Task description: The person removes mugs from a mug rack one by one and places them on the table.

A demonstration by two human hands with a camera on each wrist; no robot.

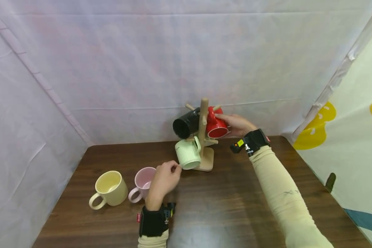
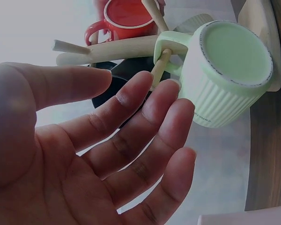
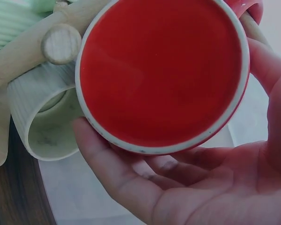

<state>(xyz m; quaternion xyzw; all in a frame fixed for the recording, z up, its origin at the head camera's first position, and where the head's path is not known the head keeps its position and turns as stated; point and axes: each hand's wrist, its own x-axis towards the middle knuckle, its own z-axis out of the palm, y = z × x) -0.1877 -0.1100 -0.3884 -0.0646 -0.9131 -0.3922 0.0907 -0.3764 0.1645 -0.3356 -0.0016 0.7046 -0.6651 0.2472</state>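
Note:
My right hand [image 1: 238, 124] grips a red mug [image 1: 217, 126] at the upper right of a wooden mug tree [image 1: 204, 117]. In the right wrist view the fingers curl under the mug's side, with its red base [image 3: 161, 70] facing the camera. The red mug's handle is by a peg of the tree. My left hand [image 1: 165, 179] holds nothing; its fingers are loosely bent close to a pale green ribbed mug [image 1: 188, 155]. That mug hangs by its handle on a lower peg [image 2: 160, 70], tilted, its base [image 2: 236, 54] showing in the left wrist view.
A black mug [image 1: 186, 125] hangs at the tree's upper left. Another pale ribbed mug [image 3: 49, 112] hangs low behind the red one. On the brown table [image 1: 220, 206], a yellow mug [image 1: 112, 191] and a pink mug [image 1: 143, 179] stand at the left. A white sheet [image 1: 136, 69] rises behind.

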